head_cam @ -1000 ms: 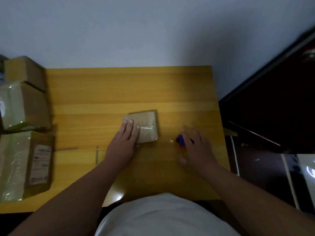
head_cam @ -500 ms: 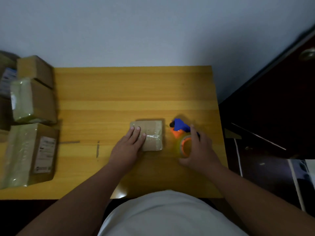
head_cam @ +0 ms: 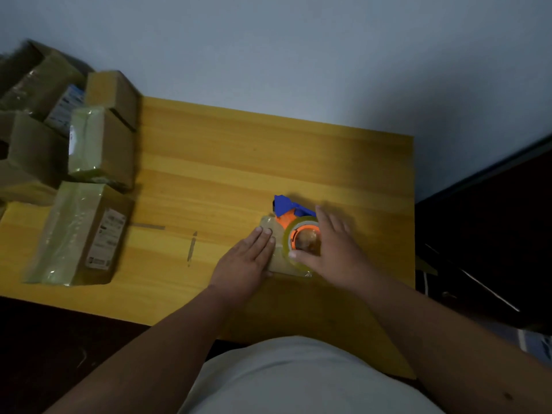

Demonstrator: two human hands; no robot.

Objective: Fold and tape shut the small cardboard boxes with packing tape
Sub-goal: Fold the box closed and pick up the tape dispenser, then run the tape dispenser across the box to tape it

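A small box (head_cam: 279,258) lies on the yellow wooden surface (head_cam: 268,162), near the front edge. The left hand (head_cam: 246,261) lies flat on the left part of the box, fingers straight and close together. The right hand (head_cam: 331,252) is curled around a tape dispenser (head_cam: 298,228) that sits on top of the box. The dispenser is orange and blue, with a roll of clear tape on it. The two hands are close but not touching. A pile of taped boxes (head_cam: 89,186) sits far off at the left side of the surface.
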